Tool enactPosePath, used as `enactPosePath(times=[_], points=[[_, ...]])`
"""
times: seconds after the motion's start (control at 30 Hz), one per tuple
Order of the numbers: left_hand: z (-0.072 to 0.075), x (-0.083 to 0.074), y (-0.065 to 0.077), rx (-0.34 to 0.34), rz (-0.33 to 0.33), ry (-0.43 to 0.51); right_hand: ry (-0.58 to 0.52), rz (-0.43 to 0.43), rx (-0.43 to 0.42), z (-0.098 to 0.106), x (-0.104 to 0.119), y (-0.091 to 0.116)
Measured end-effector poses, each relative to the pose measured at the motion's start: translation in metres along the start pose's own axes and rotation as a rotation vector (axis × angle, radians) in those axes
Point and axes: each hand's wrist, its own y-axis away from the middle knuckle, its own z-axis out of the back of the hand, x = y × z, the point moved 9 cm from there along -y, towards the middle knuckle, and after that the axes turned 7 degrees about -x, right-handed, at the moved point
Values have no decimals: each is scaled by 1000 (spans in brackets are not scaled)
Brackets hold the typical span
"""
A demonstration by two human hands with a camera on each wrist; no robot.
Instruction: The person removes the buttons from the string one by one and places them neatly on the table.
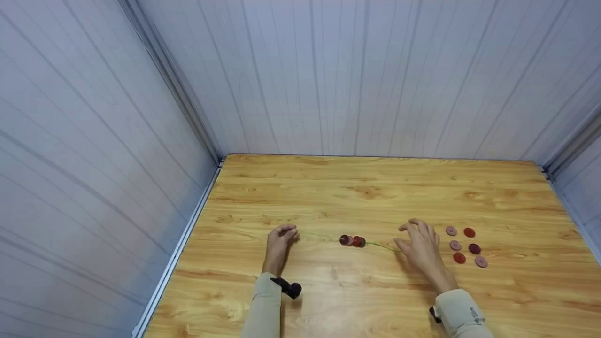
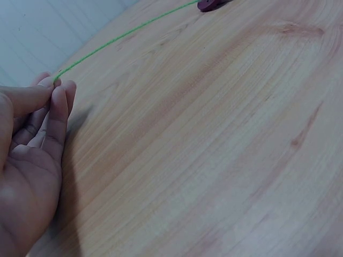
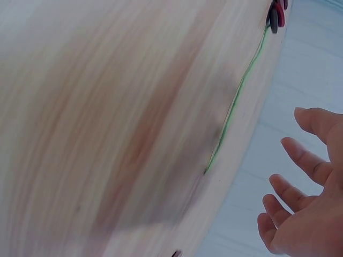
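Observation:
My left hand (image 1: 278, 246) pinches one end of a thin green string (image 2: 126, 36) between thumb and fingertips. From there the string runs to the right, to a small overlapping cluster of threaded buttons (image 1: 356, 241) in dark purple, pink and red. Past the buttons, the string's other stretch (image 3: 236, 101) lies along the tabletop, its free end visible in the right wrist view. Close to that end is my right hand (image 1: 421, 249), fingers spread and loosely bent, holding nothing. One dark button (image 2: 209, 4) shows at the top of the left wrist view.
Several loose buttons, among them a red button (image 1: 469, 232) and a pink button (image 1: 481, 261), lie in two rough columns right of my right hand. The wooden table (image 1: 328, 188) meets a pale panelled wall (image 1: 338, 84) at the back and another at the left.

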Motion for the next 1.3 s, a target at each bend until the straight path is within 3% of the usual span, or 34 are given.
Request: enactPosePath(times=[0.63, 1.3], points=[[-1, -3, 0, 13, -4, 6, -31, 57, 50, -36, 24, -2], [1, 0, -1, -4, 6, -7, -67, 33, 145, -65, 39, -6]])
